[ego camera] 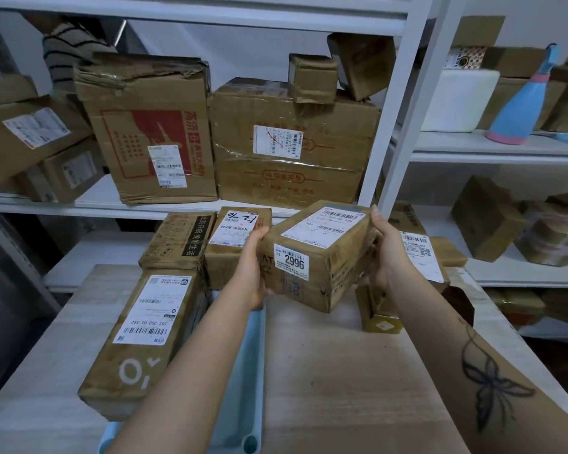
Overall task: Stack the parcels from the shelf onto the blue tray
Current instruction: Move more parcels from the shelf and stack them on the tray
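Observation:
I hold a brown parcel with a white "2996" sticker in the air above the table, between both hands. My left hand grips its left end and my right hand grips its right end. The blue tray lies on the table below my left forearm. On it rest a long parcel at the left and two smaller parcels at the back. Only the tray's right rim shows.
White shelves behind the table hold two large cardboard boxes and smaller ones. Right of my hands a labelled parcel rests over a yellow box. A person in a striped top stands behind the left shelf.

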`<state>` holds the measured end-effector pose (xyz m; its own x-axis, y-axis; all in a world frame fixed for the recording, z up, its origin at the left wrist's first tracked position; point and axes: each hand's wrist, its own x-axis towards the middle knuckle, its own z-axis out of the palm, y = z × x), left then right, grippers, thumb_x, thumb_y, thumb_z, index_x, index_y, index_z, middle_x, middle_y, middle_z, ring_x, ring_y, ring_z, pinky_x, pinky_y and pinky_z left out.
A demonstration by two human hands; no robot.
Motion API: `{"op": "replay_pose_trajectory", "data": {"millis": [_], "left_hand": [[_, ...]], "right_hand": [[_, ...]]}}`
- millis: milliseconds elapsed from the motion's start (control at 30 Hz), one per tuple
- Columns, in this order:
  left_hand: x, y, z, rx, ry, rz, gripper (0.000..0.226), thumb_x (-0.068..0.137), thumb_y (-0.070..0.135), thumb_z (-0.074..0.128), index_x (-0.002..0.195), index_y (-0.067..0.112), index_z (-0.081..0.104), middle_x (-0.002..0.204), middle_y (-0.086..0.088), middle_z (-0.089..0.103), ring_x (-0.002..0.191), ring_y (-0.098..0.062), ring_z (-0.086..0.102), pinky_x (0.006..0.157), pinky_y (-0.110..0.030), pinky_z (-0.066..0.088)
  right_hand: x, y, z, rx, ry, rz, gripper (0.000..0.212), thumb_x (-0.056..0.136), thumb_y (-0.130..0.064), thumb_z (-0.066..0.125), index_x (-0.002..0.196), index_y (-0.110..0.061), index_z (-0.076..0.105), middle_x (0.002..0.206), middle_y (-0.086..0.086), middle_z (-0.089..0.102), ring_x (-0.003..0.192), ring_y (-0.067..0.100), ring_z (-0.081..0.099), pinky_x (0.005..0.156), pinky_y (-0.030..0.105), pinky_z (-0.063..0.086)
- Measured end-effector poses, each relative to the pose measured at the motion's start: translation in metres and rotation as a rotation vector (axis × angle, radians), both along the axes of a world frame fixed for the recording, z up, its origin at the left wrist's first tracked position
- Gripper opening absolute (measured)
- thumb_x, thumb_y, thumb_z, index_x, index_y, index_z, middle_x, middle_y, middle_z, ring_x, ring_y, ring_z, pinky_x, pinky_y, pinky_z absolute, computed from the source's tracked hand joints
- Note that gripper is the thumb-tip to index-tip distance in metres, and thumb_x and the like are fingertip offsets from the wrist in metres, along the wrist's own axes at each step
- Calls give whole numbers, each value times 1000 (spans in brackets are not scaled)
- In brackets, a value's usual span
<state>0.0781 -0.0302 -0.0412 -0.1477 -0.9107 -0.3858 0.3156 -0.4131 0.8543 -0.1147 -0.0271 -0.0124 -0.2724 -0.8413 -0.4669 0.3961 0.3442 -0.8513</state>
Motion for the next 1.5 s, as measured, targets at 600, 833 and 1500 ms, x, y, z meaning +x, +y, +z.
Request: {"op": "replay_pose_trajectory", "data": {"millis": [600, 833, 1500], "left_hand": [[100, -13, 24, -44, -130, 180, 32, 82, 52, 57, 107, 33, 59, 108, 0, 62, 103, -23, 57, 81, -43, 54], [138, -22, 21, -57, -207, 354, 48, 79, 60, 56, 117, 32, 58, 108, 1, 67, 104, -23, 60, 79, -39, 52], [188, -52, 3, -123, -217, 446, 47, 86, 56, 51, 113, 21, 64, 97, -1, 72, 93, -15, 65, 67, -25, 46]], "right_hand": [[115, -48, 13, -267, 44, 408, 78, 91, -42, 55, 152, -35, 7, 148, -5, 39, 133, 23, 39, 111, 46, 31], [161, -59, 4, -261, 30, 641, 52, 91, -21, 54, 138, -36, 37, 132, -4, 53, 109, 20, 56, 88, 42, 50], [222, -77, -11, -267, 195, 711, 44, 93, -21, 56, 136, -18, 46, 132, -4, 57, 126, 17, 48, 113, 48, 30]]}}
